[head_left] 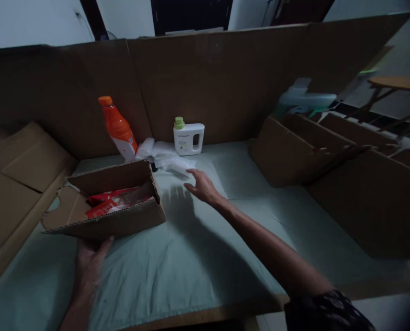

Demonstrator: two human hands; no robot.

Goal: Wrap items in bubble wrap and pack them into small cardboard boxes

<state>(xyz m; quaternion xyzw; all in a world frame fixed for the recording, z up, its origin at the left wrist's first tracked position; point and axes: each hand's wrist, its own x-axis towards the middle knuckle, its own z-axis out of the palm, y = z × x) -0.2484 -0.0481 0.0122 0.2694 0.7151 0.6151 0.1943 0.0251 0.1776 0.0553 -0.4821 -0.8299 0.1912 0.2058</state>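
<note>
My left hand (90, 257) grips the near underside of an open cardboard box (122, 224), its thumb on the near wall and its other fingers hidden below. Inside the box lies a red packet (113, 200) with a clear part. My right hand (203, 185) reaches over the cloth, fingers apart and holding nothing, close to a bundle of bubble wrap (173, 162). Behind the wrap stand a white jug with a green cap (188, 139) and, further left and leaning, an orange bottle (119, 131).
A pale green cloth (225, 257) covers the table. A tall cardboard panel (218, 82) runs along the back. Cardboard bins (294, 151) stand on the right, with teal plastic items (301, 99) in one. Another cardboard box (14, 184) is at the left edge.
</note>
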